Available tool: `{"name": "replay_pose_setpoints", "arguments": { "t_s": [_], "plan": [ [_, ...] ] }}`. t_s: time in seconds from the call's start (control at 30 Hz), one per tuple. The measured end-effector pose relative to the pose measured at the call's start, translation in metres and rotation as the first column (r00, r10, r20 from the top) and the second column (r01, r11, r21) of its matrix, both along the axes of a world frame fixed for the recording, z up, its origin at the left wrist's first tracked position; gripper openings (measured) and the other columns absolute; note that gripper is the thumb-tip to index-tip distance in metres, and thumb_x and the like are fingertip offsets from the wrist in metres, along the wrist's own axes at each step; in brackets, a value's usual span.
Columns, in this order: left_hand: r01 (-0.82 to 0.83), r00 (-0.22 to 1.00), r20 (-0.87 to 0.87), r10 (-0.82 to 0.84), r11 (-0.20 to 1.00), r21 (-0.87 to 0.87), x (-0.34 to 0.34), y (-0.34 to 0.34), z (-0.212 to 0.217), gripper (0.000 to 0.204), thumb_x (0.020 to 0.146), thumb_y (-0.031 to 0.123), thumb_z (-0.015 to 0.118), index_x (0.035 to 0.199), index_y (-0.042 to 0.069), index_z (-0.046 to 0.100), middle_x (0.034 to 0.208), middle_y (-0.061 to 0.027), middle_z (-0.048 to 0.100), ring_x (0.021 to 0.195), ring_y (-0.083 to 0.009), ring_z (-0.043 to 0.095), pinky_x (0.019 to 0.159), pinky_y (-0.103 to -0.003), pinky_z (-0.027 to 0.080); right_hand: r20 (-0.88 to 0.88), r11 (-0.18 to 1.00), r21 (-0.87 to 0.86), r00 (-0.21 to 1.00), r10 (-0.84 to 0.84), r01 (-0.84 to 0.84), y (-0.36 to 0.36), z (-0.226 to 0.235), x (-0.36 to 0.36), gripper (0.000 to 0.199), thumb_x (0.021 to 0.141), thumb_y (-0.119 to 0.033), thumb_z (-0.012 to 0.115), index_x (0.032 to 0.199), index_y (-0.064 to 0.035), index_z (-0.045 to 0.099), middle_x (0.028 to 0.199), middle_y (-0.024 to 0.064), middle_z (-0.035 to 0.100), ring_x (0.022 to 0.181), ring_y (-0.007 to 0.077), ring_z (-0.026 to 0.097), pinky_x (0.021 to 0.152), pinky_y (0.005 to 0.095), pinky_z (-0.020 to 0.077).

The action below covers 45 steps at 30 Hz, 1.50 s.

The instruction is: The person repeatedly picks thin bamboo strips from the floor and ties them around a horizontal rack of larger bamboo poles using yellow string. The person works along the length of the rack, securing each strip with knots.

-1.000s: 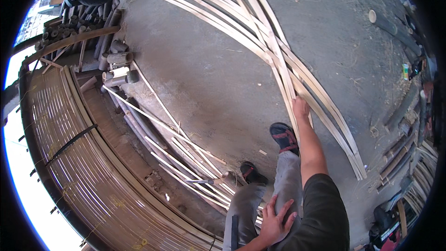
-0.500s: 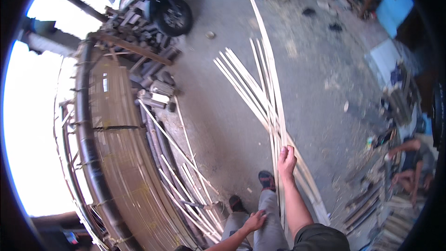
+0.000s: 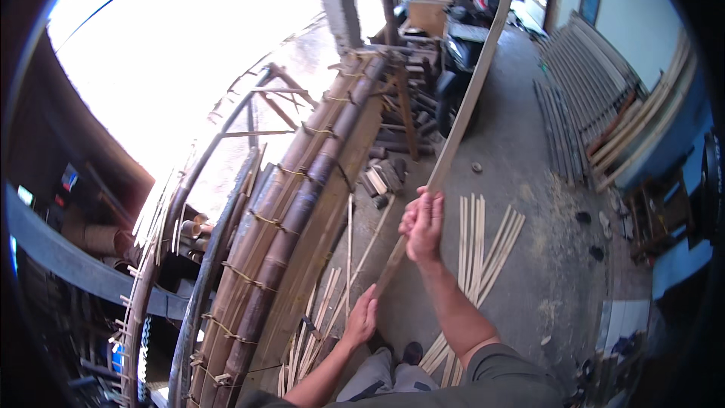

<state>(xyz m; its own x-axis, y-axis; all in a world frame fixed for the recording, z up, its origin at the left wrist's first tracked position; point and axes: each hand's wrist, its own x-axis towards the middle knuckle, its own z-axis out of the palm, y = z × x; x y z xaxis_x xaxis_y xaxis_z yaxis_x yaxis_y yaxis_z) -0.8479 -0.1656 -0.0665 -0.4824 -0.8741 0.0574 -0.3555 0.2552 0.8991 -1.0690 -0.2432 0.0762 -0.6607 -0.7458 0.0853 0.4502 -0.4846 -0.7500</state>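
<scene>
A long, pale bamboo strip rises at a slant from my hands past the top of the view. Partway up its lower length, my right hand is closed around it. At its low end is my left hand, fingers together against the strip; how firmly they grip is partly hidden. Several more bamboo strips lie fanned on the floor beyond my right forearm, crossing near my feet.
On the left runs a long rack of bamboo poles tied with yellow cord. Loose strips lean beside it. Ahead stand a motorcycle and stacked short logs. Slatted panels lean on the right wall; a small wooden stand is nearer.
My view has swung left and up toward the rack. My right hand has raised one strip off the floor bundle, and my left hand has left my leg for its low end.
</scene>
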Motion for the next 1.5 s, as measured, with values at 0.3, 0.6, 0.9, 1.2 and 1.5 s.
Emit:
{"name": "replay_pose_setpoints", "arguments": {
  "t_s": [0.3, 0.6, 0.9, 1.2, 1.5],
  "plan": [
    [-0.691, 0.593, 0.205, 0.779, 0.623, -0.368, 0.258, 0.024, 0.103, 0.035, 0.100, 0.027, 0.047, 0.082, 0.000, 0.061, 0.072, -0.0185, 0.061, 0.065, -0.0361, 0.059, 0.060, -0.043, 0.046, 0.127, 0.821, 0.087, 0.823, 0.553, -0.565, -0.088, -0.022, 0.246, 0.015, 0.103, -0.023, 0.045, 0.111, -0.0109, 0.043, 0.084, 0.0039, 0.055, 0.072, 0.0134, 0.060, 0.061, 0.0303, 0.0555],
    [-0.738, 0.273, 0.546, 0.792, 0.536, -0.410, 0.406, -0.003, 0.122, 0.047, 0.097, 0.038, 0.053, 0.072, -0.002, 0.056, 0.071, -0.0232, 0.058, 0.072, -0.0449, 0.055, 0.068, -0.054, 0.038, -0.183, 0.281, 0.501, 0.217, 0.959, -0.819, -0.101, -0.072, 0.278, 0.029, 0.100, -0.030, 0.053, 0.113, -0.0046, 0.054, 0.087, 0.0018, 0.060, 0.075, 0.0096, 0.059, 0.068, 0.0267, 0.0509],
    [-0.689, 0.291, 0.613, 0.735, 0.605, -0.399, 0.326, -0.118, 0.116, 0.041, 0.096, 0.033, 0.052, 0.087, -0.004, 0.068, 0.086, -0.0302, 0.063, 0.086, -0.0483, 0.060, 0.074, -0.054, 0.045, -0.116, 0.370, 0.781, 0.467, 0.877, -0.502, -0.095, -0.161, 0.029, 0.025, 0.101, -0.026, 0.050, 0.109, -0.0063, 0.063, 0.089, 0.0014, 0.063, 0.077, 0.0087, 0.061, 0.067, 0.0241, 0.0507],
    [-0.444, 0.710, 0.307, 0.633, 0.742, -0.503, -0.009, -0.377, 0.145, 0.032, 0.093, 0.026, 0.060, 0.114, 0.001, 0.066, 0.111, -0.0232, 0.066, 0.103, -0.0374, 0.064, 0.090, -0.041, 0.050, 0.032, 0.432, 0.787, 0.728, 0.685, -0.441, -0.145, -0.181, -0.181, 0.021, 0.101, -0.024, 0.051, 0.108, -0.0074, 0.063, 0.087, -0.0005, 0.061, 0.072, 0.0067, 0.057, 0.065, 0.0229, 0.0495],
    [-0.346, 0.823, 0.340, 0.455, 0.876, -0.335, -0.287, -0.560, 0.171, 0.035, 0.091, 0.028, 0.061, 0.118, 0.006, 0.063, 0.107, -0.0195, 0.067, 0.098, -0.0363, 0.065, 0.087, -0.043, 0.050, -0.164, 0.519, 0.788, 0.701, 0.694, -0.330, -0.280, -0.154, -0.367, 0.020, 0.101, -0.022, 0.051, 0.108, -0.0069, 0.063, 0.087, -0.0004, 0.061, 0.071, 0.0066, 0.056, 0.066, 0.0225, 0.0478]
  ]
}}
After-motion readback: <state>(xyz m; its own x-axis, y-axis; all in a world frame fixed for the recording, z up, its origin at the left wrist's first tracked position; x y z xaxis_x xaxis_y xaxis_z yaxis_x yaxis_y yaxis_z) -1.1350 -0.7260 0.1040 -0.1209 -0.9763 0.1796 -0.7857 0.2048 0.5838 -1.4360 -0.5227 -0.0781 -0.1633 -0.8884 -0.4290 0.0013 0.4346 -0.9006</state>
